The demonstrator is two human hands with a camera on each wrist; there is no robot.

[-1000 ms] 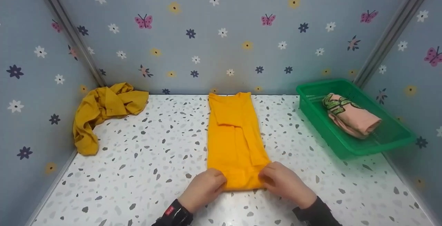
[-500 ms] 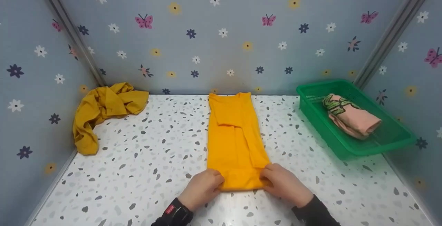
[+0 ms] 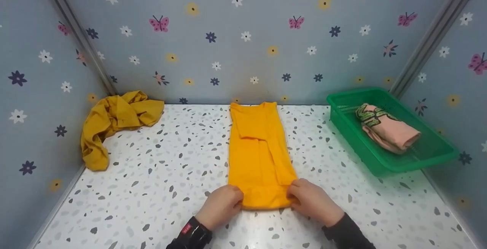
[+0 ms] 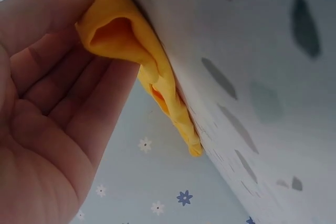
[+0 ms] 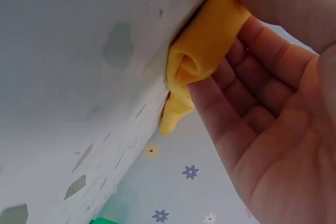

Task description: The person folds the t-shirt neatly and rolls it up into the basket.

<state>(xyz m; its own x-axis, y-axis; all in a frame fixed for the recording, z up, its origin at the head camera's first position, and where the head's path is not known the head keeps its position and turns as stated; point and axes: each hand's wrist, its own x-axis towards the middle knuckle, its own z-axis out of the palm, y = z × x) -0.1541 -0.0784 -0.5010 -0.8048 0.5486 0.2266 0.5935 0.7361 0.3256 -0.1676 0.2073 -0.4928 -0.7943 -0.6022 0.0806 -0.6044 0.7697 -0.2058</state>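
A bright yellow long-sleeved shirt [image 3: 249, 157], folded into a long narrow strip, lies on the speckled table with its sleeves laid over the body. Its near end is turned up into a short band. At that end's left corner, my left hand [image 3: 222, 205] pinches the cloth. The left wrist view shows the thumb on the folded cloth [image 4: 118, 40] and the fingers behind it. My right hand [image 3: 314, 201] pinches the opposite corner. Its thumb lies on the rolled edge [image 5: 210, 40] in the right wrist view, fingers on the far side.
A crumpled mustard garment [image 3: 118, 118] lies in the back left corner. At the right, a green plastic basket [image 3: 355, 142] holds a folded pink garment [image 3: 392, 129] with a green print. Flower-patterned walls [image 3: 236, 51] enclose the white speckled table [image 3: 167, 188] at the back and sides.
My left hand has shifted slightly to the left at its corner of the shirt. The right hand has barely moved, and the shirt's far end has stayed put.
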